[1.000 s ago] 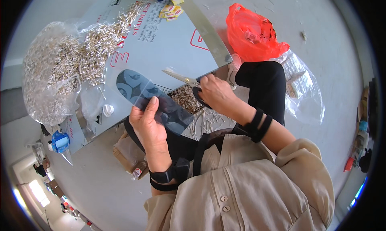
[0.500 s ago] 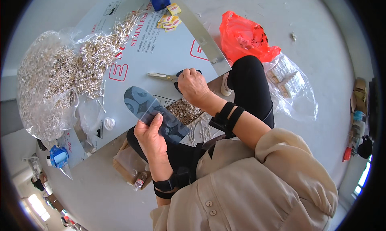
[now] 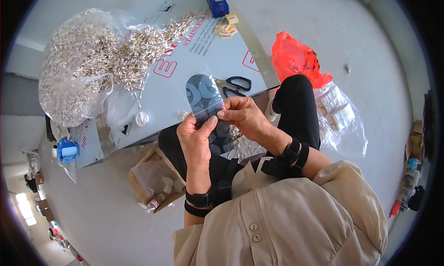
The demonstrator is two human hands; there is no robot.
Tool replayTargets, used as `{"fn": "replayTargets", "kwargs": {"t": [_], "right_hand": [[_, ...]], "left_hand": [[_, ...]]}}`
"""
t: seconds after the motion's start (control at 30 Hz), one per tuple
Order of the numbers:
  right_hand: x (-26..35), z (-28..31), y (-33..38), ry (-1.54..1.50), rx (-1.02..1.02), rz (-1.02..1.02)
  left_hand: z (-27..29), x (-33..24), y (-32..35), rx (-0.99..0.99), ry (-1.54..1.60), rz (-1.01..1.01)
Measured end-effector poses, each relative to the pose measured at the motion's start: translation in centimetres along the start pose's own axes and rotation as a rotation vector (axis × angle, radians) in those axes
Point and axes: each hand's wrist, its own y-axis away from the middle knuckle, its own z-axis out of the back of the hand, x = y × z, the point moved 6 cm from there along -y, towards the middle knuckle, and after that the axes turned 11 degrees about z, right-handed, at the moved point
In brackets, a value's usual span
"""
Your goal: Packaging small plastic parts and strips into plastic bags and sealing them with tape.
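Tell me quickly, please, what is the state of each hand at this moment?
Left hand: closed, holding the dark patterned pouch between thumb and fingers.
Right hand: closed, pinching the same pouch at its right side.

Your left hand (image 3: 196, 135) and right hand (image 3: 248, 118) hide part of the dark patterned sleeve (image 3: 199, 91) mid-frame, tips of the scissors (image 3: 225, 83) are lost behind it, top edge crops the blue tape dispenser (image 3: 218, 7), lower-left clutter (image 3: 41, 192) too small to tell.

Ringed blue-grey film (image 3: 202, 91) on my feed
I make out black scissor handles (image 3: 250, 84), a blue tape dispenser (image 3: 219, 7), a red bag (image 3: 295, 58), a beige shirt (image 3: 300, 210).
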Motion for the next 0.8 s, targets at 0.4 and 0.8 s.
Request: {"fn": "replayTargets", "kwargs": {"t": [0.4,0.8], "right_hand": [[2.7,1.6,2.9,-0.149,-0.199,0.072],[3.0,5.2,1.2,-0.102,-0.36,0.132]], "left_hand": [[-2.7,-0.5,2.3,0.176,-0.212,0.051],[-4.3,1.2,-0.5,0.14,-0.083,0.168]]}}
